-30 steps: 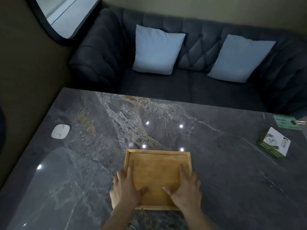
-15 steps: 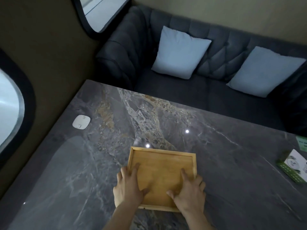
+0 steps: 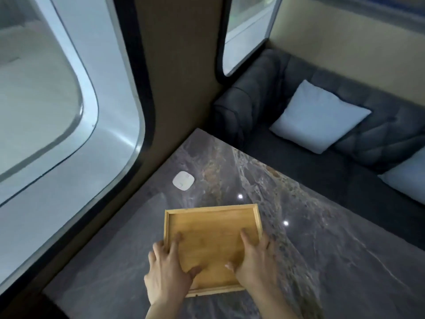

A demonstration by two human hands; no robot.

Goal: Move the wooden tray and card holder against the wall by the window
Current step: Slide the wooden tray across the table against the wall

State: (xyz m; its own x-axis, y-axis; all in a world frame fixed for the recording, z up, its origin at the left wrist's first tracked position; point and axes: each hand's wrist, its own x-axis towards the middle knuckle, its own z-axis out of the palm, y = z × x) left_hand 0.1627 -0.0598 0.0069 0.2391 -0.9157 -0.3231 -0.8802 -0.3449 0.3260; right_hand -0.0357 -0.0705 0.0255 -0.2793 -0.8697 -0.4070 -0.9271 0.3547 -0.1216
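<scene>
A shallow wooden tray (image 3: 210,229) lies flat on the dark marble table (image 3: 322,249), a short way from the table's left edge and the wall under the large window (image 3: 57,111). My left hand (image 3: 169,272) grips the tray's near left rim, with the thumb inside. My right hand (image 3: 255,261) holds the near right rim the same way. The tray holds nothing. The card holder is out of view.
A small white rounded pad (image 3: 183,180) lies on the table near the wall, beyond the tray. A dark tufted sofa (image 3: 264,93) with pale cushions (image 3: 317,118) runs along the far side. A second window (image 3: 243,31) is above the sofa arm.
The tray has slid left across the table toward the wall, both hands still on it. My view has swung left, so the big window fills the left side and the card holder has left the frame.
</scene>
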